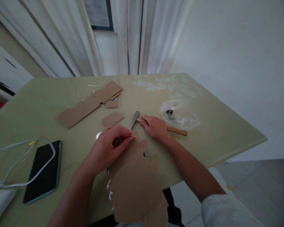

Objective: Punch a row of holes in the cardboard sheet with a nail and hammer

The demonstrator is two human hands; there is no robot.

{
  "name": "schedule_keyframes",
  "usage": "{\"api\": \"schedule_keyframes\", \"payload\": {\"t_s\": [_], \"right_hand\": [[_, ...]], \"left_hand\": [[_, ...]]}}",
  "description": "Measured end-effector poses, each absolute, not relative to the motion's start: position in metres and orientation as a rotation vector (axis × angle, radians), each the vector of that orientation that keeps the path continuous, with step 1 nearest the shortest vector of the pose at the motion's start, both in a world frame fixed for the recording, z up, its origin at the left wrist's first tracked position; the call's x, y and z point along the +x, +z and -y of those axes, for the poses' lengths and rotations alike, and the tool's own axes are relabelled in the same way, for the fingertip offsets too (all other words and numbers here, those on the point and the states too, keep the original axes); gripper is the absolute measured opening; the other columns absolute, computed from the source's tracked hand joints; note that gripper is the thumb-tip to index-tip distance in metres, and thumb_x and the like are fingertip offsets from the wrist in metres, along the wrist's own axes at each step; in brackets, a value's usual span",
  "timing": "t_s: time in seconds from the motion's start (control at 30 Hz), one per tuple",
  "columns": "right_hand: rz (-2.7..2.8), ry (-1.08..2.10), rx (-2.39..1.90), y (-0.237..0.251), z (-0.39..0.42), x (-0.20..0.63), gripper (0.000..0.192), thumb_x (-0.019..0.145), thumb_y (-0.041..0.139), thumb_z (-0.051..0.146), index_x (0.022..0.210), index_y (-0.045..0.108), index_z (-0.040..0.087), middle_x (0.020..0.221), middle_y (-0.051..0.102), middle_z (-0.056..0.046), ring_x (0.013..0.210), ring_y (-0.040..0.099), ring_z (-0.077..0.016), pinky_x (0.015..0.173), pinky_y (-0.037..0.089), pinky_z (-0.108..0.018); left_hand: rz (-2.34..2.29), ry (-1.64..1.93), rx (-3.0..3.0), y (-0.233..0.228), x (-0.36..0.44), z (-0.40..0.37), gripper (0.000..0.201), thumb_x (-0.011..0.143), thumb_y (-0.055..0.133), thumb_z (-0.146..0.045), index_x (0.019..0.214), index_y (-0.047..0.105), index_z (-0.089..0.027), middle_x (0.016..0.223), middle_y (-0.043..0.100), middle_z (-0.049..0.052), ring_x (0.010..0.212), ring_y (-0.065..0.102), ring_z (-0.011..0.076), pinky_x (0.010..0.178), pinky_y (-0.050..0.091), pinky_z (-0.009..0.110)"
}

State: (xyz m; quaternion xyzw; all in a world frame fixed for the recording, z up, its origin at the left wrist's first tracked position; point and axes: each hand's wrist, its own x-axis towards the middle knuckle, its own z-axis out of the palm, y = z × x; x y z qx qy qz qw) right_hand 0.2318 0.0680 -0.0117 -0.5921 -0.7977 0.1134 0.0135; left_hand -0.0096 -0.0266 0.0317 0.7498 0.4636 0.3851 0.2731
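A large piece of brown cardboard (134, 183) with a notched edge lies in front of me, its near end overhanging the table edge. White bits stick out along its left side. My left hand (109, 146) is at its far tip, thumb and fingertips pinched together; whatever is between them is too small to make out. My right hand (155, 127) is closed around the wooden handle of a hammer (177, 130). The hammer's metal head points left, just beyond the cardboard's tip.
Cardboard strips (85, 110) and a small cardboard piece (112, 119) lie farther back. To the right is a clear plastic bag (186, 116) with small black pieces. A phone (44, 171) and a white cable (21, 185) are at left on the table (215, 129).
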Motion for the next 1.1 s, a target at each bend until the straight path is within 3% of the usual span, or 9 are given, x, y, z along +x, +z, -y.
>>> {"api": "schedule_keyframes", "payload": {"t_s": [0.37,0.73,0.93,1.1], "right_hand": [[2.474,0.36,-1.834,-0.0133,-0.0688,0.2328,0.046,0.113,0.049,0.052,0.146,0.068,0.027,0.137,0.078,-0.012,0.117,0.073,-0.0308,0.091,0.051,-0.038],[2.494,0.343,-1.845,-0.0137,-0.069,0.2326,0.047,0.114,0.047,0.053,0.148,0.067,0.027,0.137,0.078,-0.013,0.117,0.073,-0.0313,0.091,0.051,-0.04],[2.482,0.342,-1.816,-0.0158,-0.0699,0.2337,0.045,0.113,0.05,0.053,0.145,0.068,0.027,0.137,0.078,-0.013,0.116,0.074,-0.0314,0.09,0.051,-0.039],[2.484,0.336,-1.816,-0.0167,-0.0706,0.2336,0.044,0.113,0.051,0.053,0.144,0.069,0.028,0.136,0.079,-0.012,0.116,0.074,-0.0316,0.09,0.051,-0.039]], "left_hand": [[-1.179,1.082,2.118,0.032,-0.0084,0.0261,0.005,0.104,0.071,-0.025,0.102,0.075,-0.025,0.098,0.082,-0.001,0.086,0.077,0.0161,0.081,0.058,0.031],[-1.213,1.092,2.124,0.0319,-0.0081,0.0269,0.005,0.102,0.072,-0.026,0.103,0.077,-0.026,0.102,0.085,0.001,0.089,0.079,0.0173,0.079,0.059,0.031],[-1.267,1.024,2.005,0.0289,-0.0082,0.0277,0.028,0.101,0.074,-0.031,0.13,0.072,-0.029,0.101,0.087,0.0,0.09,0.082,0.0202,0.077,0.063,0.031],[-1.276,1.02,1.984,0.0294,-0.0076,0.0279,0.027,0.101,0.073,-0.034,0.128,0.073,-0.029,0.102,0.088,0.001,0.094,0.084,0.0226,0.084,0.065,0.035]]}}
